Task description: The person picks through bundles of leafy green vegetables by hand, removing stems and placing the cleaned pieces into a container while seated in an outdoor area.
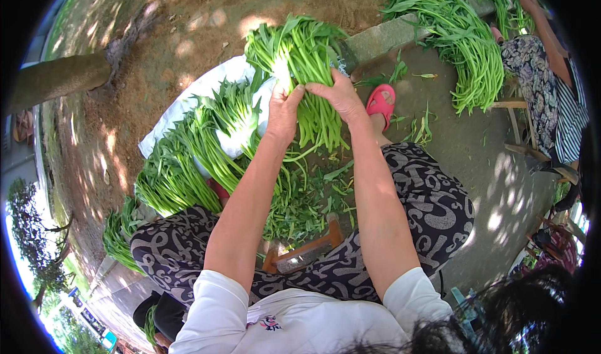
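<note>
Both my arms reach forward around a thick bunch of water spinach (320, 117), its leaves away from me and its pale green stems hanging toward me. On its left side my left hand (283, 111) is closed around it. My right hand (341, 97) grips the opposite side, and the two thumbs nearly meet on top of the stems. Fingers under the bunch are hidden. Just left, several more bunches of water spinach (210, 135) lie in a row, partly on a white sheet (181, 103). Loose leaves and stem scraps (303, 207) cover the ground below my hands.
Between my knees is a low wooden stool (303, 255). A pink shoe (380, 107) is on my right foot, near a concrete curb (382, 41). Farther right lies a large heap of greens (469, 63) beside a seated person (532, 66). A tree trunk (62, 82) rises at far left.
</note>
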A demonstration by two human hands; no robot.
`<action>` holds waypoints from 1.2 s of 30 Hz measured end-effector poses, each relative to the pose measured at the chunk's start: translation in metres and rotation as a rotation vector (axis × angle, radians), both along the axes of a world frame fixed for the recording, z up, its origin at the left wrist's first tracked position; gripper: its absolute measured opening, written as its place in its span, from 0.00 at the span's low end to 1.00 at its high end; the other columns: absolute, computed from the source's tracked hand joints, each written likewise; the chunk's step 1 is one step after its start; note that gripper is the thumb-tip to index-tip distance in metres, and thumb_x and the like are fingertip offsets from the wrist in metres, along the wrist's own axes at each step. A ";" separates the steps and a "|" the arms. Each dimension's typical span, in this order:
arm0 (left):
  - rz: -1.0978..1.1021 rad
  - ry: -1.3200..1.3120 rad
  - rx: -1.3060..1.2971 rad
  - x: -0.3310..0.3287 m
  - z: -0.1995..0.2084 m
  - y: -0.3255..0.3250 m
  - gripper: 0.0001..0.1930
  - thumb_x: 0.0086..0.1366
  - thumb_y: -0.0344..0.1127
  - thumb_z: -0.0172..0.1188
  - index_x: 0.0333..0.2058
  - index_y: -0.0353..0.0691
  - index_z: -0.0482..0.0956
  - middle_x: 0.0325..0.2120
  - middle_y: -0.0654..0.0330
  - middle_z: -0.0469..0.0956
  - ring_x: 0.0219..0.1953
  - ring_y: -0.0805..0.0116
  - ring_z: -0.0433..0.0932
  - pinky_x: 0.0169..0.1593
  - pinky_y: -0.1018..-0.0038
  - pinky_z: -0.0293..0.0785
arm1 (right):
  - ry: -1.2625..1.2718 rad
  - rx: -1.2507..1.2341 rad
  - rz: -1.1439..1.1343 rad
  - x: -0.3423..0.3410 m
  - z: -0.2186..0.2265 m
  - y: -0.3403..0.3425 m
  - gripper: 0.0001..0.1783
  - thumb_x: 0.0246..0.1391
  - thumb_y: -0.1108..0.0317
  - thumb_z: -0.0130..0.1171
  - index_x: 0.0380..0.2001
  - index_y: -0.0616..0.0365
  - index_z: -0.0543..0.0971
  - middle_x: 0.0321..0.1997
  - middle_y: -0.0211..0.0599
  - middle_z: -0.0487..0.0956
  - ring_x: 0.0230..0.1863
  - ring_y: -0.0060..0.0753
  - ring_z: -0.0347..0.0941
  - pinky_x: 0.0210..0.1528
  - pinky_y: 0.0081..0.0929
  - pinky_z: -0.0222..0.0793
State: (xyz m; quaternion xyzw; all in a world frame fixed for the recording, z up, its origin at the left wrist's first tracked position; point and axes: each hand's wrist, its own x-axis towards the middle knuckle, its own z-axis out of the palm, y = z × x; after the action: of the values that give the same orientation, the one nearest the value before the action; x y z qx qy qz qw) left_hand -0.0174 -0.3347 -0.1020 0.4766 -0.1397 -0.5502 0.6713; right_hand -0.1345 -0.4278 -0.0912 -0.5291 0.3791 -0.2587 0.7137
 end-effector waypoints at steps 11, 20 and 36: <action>0.024 0.228 0.139 0.015 0.008 0.010 0.22 0.59 0.40 0.61 0.51 0.39 0.69 0.45 0.56 0.75 0.47 0.61 0.74 0.54 0.63 0.71 | -0.100 0.276 0.053 -0.004 0.015 0.002 0.22 0.47 0.60 0.58 0.42 0.65 0.76 0.37 0.35 0.78 0.38 0.27 0.73 0.42 0.25 0.69; -0.016 0.251 0.128 0.024 0.011 0.020 0.24 0.57 0.42 0.65 0.49 0.40 0.71 0.43 0.58 0.76 0.44 0.62 0.76 0.51 0.62 0.73 | -0.166 0.211 0.217 0.000 0.024 0.004 0.34 0.41 0.65 0.69 0.52 0.64 0.69 0.44 0.35 0.76 0.44 0.28 0.72 0.48 0.25 0.67; 0.214 0.108 0.163 0.045 0.097 0.036 0.19 0.60 0.36 0.62 0.47 0.35 0.70 0.29 0.59 0.73 0.28 0.69 0.73 0.38 0.65 0.79 | -0.078 0.051 -0.090 -0.014 0.072 -0.024 0.20 0.39 0.71 0.63 0.39 0.64 0.72 0.31 0.36 0.75 0.28 0.28 0.73 0.30 0.25 0.71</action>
State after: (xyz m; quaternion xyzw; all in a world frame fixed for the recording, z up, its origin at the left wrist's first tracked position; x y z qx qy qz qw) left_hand 0.0273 -0.2991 -0.0054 0.5114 -0.0066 -0.5098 0.6918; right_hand -0.1490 -0.4518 -0.0195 -0.4826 0.3811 -0.3012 0.7288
